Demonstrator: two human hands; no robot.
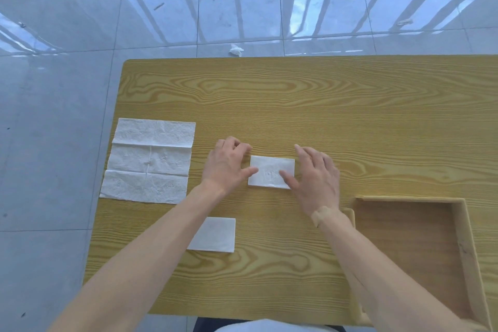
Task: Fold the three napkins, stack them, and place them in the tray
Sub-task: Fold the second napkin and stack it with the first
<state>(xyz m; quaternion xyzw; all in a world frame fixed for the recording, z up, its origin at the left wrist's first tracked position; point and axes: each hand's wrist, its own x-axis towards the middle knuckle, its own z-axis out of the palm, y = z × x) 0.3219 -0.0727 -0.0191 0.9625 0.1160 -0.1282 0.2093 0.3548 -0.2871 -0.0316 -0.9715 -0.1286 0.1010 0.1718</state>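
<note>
Centrally, folded napkin (270, 172) between hands — both thumbs pressing it flat.

Bright daylight; window-bar glare on glossy floor (242, 3); soft shadows; wide-angle edge distortion.

We see one white napkin (147, 160) spread open and creased at the left, two folded napkins (270, 171) (214, 235) lying flat as small rectangles, and an open wooden tray (467, 245) at the right.
</note>
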